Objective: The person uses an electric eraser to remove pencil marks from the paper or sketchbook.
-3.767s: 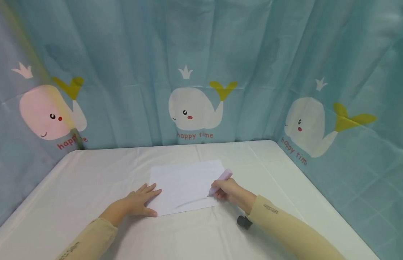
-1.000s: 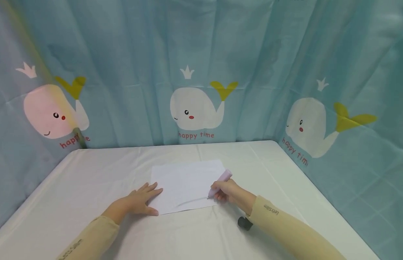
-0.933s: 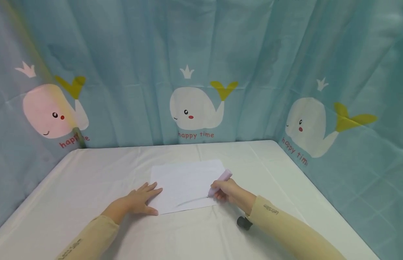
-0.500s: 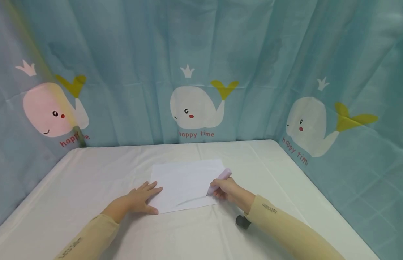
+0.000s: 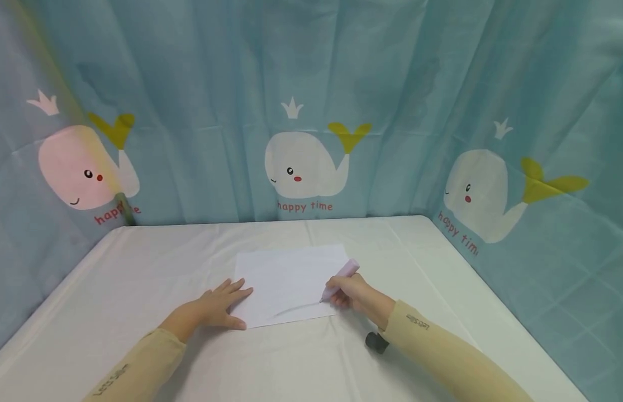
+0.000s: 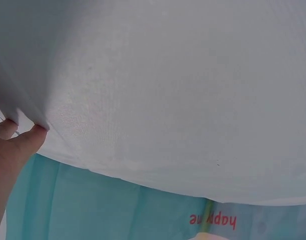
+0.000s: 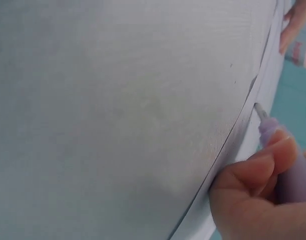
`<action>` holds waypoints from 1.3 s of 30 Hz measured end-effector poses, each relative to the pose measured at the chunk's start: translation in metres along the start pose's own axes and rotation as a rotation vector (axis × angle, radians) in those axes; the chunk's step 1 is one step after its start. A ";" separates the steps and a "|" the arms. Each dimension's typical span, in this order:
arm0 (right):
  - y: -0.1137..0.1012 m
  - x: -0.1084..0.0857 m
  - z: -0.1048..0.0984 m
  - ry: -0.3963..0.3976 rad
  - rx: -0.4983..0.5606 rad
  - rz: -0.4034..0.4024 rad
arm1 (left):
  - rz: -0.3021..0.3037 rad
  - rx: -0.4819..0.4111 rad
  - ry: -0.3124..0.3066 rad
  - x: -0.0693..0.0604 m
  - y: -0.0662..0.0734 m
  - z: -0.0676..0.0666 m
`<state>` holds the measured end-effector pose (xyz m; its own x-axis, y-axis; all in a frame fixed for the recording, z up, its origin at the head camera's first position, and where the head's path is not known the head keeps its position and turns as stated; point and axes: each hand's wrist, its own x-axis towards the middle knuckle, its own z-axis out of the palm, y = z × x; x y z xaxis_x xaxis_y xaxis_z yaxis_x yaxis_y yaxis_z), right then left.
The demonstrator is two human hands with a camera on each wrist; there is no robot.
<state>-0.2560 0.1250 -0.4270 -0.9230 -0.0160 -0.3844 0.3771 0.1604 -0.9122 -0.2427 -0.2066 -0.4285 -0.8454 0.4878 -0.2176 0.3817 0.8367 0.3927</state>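
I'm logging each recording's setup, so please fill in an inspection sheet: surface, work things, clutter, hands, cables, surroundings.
Surface: white cloth, lightly creased.
Work things: paper sheet lies on the cloth; lilac pen, tip down at the sheet. A grey streak near the sheet's near edge could be a mark or a crease.
Clutter: dark object partly behind the right sleeve; cannot tell whether it is worn.
Hands: left hand rests spread over the sheet's left edge; right hand grips the pen.
Cables: nothing seen.
Surroundings: blue-green curtain printed with whales and "happy time".
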 end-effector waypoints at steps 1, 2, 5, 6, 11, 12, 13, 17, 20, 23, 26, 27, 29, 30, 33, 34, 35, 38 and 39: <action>0.000 0.000 0.000 0.005 0.001 0.002 | 0.001 0.000 0.000 -0.001 0.001 -0.001; 0.000 0.001 0.000 0.009 -0.004 0.002 | 0.003 -0.001 0.000 -0.001 0.002 -0.001; -0.001 0.002 0.001 0.021 -0.008 0.008 | 0.012 0.001 0.005 -0.002 0.002 -0.002; -0.001 0.003 0.002 0.027 -0.005 0.008 | 0.015 0.002 0.007 -0.003 0.002 -0.002; -0.002 0.004 0.002 0.043 0.007 0.016 | 0.010 0.009 0.009 -0.002 0.001 0.000; -0.002 0.004 0.002 0.043 0.008 0.017 | 0.009 0.007 0.009 -0.001 0.001 0.000; -0.001 0.005 0.001 0.044 0.009 0.019 | 0.007 0.007 0.008 -0.002 0.001 0.000; 0.000 0.006 0.001 0.035 0.003 0.021 | 0.006 0.001 0.005 -0.002 0.001 0.000; 0.001 0.005 0.000 0.018 0.004 0.020 | 0.004 -0.002 0.000 -0.002 0.001 -0.001; 0.000 0.004 -0.002 -0.013 0.005 0.016 | 0.008 -0.003 -0.002 -0.002 0.001 -0.002; -0.003 0.002 -0.003 -0.033 0.012 0.012 | 0.008 0.004 -0.002 -0.002 0.001 -0.004; -0.004 0.002 -0.004 -0.036 0.013 0.009 | 0.007 0.007 -0.002 -0.001 0.001 -0.005; -0.005 0.001 -0.004 -0.027 0.022 0.008 | 0.003 0.014 -0.004 -0.001 0.001 -0.005; -0.006 0.001 -0.004 -0.019 0.023 0.008 | 0.002 0.014 -0.007 -0.001 0.001 -0.005; -0.006 0.001 -0.003 0.005 0.023 0.006 | 0.004 0.011 -0.010 0.000 0.001 -0.005; -0.006 0.001 -0.003 0.010 0.020 0.008 | 0.006 0.009 -0.011 0.000 0.001 -0.005; -0.006 0.002 -0.002 0.016 0.018 0.010 | 0.007 0.007 -0.011 0.000 0.001 -0.004; -0.005 0.002 -0.002 0.027 0.018 0.024 | 0.011 0.007 -0.013 0.000 0.001 -0.003; -0.004 0.002 -0.001 0.031 0.016 0.027 | 0.011 0.005 -0.014 0.000 0.001 -0.002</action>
<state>-0.2597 0.1255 -0.4235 -0.9142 0.0192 -0.4049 0.4032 0.1448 -0.9036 -0.2428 -0.2067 -0.4261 -0.8359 0.5004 -0.2255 0.3928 0.8324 0.3909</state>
